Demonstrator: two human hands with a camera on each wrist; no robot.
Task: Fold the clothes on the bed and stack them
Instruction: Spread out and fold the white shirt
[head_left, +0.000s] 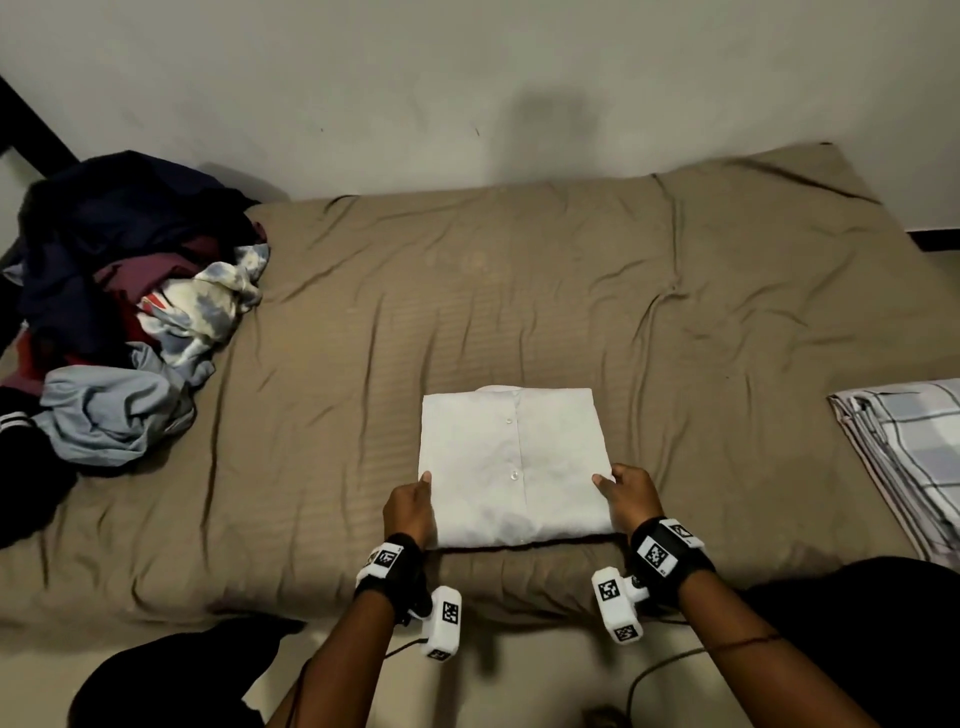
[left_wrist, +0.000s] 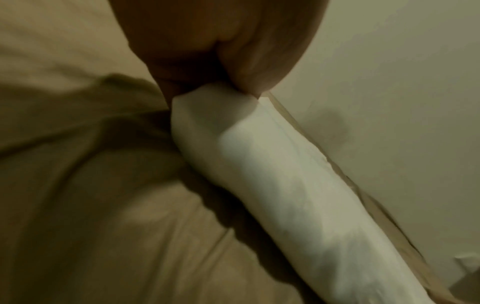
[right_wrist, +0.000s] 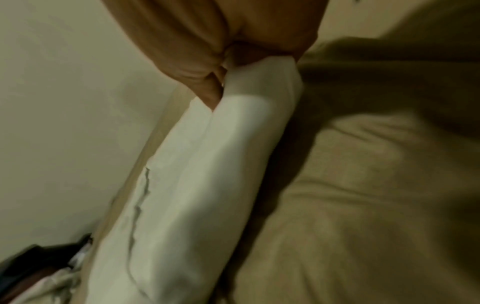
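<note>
**White shirt held at both sides on the brown bed**

Against a plain pale wall lies a low bed under a creased brown sheet, which fills most of the room in sight. On its near edge, about the middle, rests a folded white shirt, square and flat, its button line running up the centre and the collar at the far end.

The person kneels or sits at the near side. The left hand grips the shirt's left edge and the right hand grips the right edge, each with the thumb on top and the fingers tucked beneath. Both wrist views show the cloth pinched tight between thumb and fingers, the near end of the fold a little off the sheet.

At the far left of the bed sits a heap of unfolded clothes: dark navy, maroon, a blue-and-white tie-dye piece and a pale blue garment, spilling toward the edge. At the right edge lies a folded checked cloth, well apart from the shirt. Bare sheet lies between the shirt and each of these.
</note>
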